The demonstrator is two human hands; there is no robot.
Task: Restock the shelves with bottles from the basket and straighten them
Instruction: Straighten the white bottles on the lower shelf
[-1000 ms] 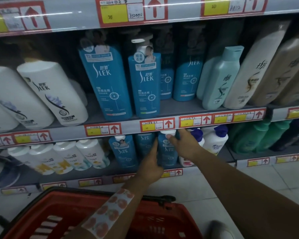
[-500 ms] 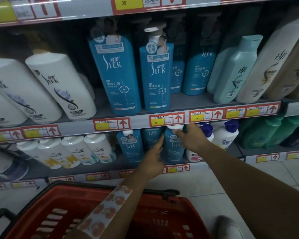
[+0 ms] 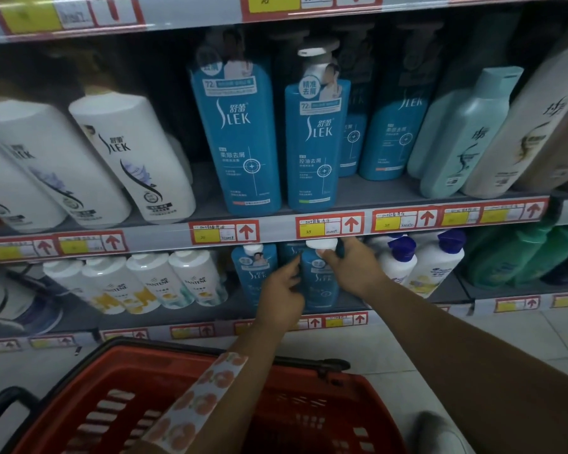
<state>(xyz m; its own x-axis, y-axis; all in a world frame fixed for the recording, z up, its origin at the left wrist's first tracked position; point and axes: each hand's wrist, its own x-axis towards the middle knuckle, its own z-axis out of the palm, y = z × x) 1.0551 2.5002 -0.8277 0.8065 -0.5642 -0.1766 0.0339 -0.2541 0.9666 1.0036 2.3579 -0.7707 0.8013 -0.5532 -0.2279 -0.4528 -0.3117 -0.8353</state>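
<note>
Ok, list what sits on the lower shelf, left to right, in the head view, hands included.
White Pantene bottles → small blue Slek bottle → left hand → blue bottle with white cap being handled → right hand → white bottles with purple caps → green bottles.

Both arms out; L hand and R hand curled, gripping.
</note>
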